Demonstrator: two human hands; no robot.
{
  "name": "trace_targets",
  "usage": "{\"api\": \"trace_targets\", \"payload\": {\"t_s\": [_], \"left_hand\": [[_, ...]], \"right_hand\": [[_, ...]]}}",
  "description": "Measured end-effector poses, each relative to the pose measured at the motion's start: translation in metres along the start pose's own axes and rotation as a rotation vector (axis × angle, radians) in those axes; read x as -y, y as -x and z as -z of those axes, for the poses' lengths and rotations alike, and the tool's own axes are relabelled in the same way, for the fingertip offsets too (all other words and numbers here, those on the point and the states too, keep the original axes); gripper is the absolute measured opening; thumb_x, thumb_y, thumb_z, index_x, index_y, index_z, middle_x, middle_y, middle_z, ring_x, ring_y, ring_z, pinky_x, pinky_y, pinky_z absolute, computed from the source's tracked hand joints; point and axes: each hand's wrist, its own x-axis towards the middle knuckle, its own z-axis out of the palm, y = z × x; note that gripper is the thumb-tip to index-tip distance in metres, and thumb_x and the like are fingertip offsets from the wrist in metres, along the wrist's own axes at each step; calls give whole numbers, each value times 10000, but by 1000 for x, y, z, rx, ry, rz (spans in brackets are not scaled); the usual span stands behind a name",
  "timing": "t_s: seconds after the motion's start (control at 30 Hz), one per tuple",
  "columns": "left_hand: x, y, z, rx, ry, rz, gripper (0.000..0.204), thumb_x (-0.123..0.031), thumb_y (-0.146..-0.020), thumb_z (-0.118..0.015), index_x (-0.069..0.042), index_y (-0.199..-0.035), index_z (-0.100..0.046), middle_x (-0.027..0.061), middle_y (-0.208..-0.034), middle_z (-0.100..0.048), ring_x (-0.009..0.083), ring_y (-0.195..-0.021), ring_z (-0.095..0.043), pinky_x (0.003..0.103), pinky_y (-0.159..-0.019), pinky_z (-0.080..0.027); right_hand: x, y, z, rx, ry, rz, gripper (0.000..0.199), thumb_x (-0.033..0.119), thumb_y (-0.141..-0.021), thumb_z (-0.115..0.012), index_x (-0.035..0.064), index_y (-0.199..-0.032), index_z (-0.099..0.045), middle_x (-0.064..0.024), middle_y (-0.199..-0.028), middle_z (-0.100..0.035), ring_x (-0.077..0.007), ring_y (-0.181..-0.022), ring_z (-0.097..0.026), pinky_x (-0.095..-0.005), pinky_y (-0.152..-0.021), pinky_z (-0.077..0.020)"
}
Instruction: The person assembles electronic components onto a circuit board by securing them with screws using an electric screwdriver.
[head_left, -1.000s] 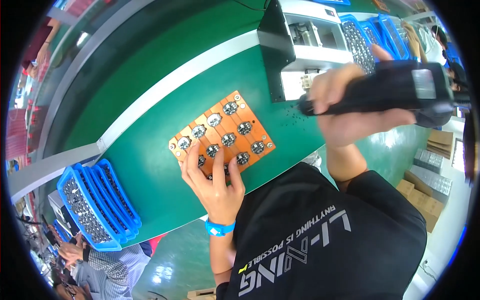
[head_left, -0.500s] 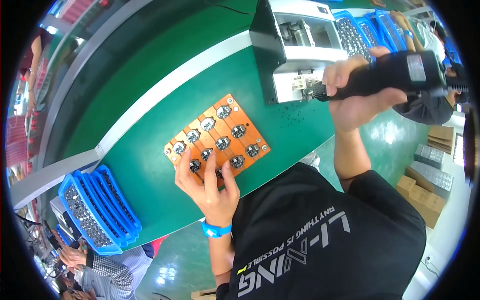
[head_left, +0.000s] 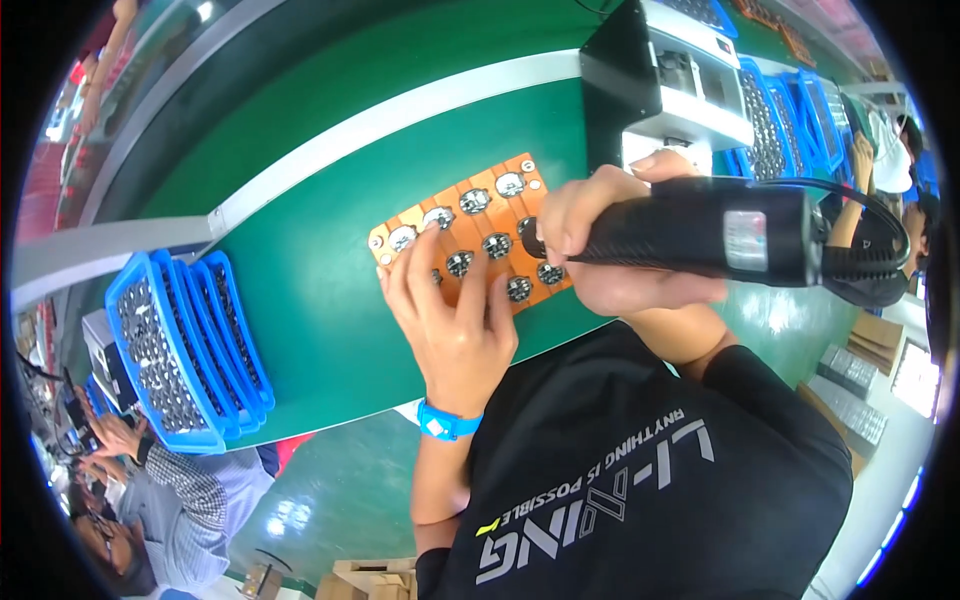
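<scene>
On the green bench [head_left: 320,330], the orange plate [head_left: 466,232] is touched by the open left hand [head_left: 455,345], and the black tool [head_left: 690,235] is gripped in the right hand [head_left: 594,206], its tip at the plate's right side. Round metal parts [head_left: 496,245] are seated in the pockets in view; which are finished cannot be told

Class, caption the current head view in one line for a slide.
Left hand spread over an orange plate of round parts while the right hand grips a black tool.
</scene>
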Motion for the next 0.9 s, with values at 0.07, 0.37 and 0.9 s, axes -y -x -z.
{"api": "trace_targets", "payload": {"t_s": [0.07,0.37,0.9], "left_hand": [[3,-1,-2,16,5,-11,199,-141,-773,-731,-66,-957,-721,173,-1346,-492,398,-1239,-438,616,-1071,-282],[3,-1,-5,60,-11,14,161,-119,-780,-716,-80,-935,-737,154,-1351,-495,393,-1263,-431,646,-1070,-278],[4,-5,-5,36,7,15,160,-78,-763,-705,-67,-918,-745,161,-1321,-510,402,-1223,-444,597,-1044,-331]], "right_hand": [[-11,0,-3,63,10,-2,974,912,-727,-350,119,-1291,-327,-100,-676,-540,-191,-463,-485,-305,-471,-421],[-17,4,-9,-35,135,-100,945,901,-736,-359,92,-1225,-338,-82,-643,-521,-176,-438,-486,-288,-433,-416],[-21,5,-7,23,150,-257,892,869,-726,-455,107,-1173,-334,-66,-638,-526,-156,-471,-503,-269,-483,-448]]}}
